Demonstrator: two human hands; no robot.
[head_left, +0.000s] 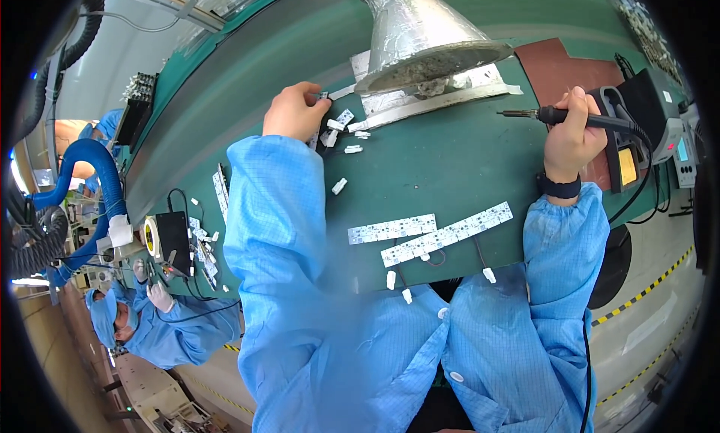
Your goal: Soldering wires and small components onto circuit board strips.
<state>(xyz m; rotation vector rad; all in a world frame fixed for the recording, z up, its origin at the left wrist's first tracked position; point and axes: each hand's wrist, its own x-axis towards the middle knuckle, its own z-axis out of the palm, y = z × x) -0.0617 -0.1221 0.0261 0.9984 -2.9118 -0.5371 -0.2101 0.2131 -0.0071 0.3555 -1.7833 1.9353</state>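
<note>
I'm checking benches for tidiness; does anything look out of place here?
A white plug pokes past the near edge of the table, where it might snag; small white pieces lie scattered near the left hand. No spill shows.

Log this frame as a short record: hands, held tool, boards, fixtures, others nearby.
left_hand: left hand, at a pile of small boards and white connectors; grip hidden
right_hand: right hand, holding a soldering iron, tip pointing left, apart from the boards
near_boards: two white strip boards, near the bench's front edge
surface: green mat
fixture: silver cone-shaped hood, beyond the hands
right_side: black soldering station
others: co-worker in blue, at left
</note>
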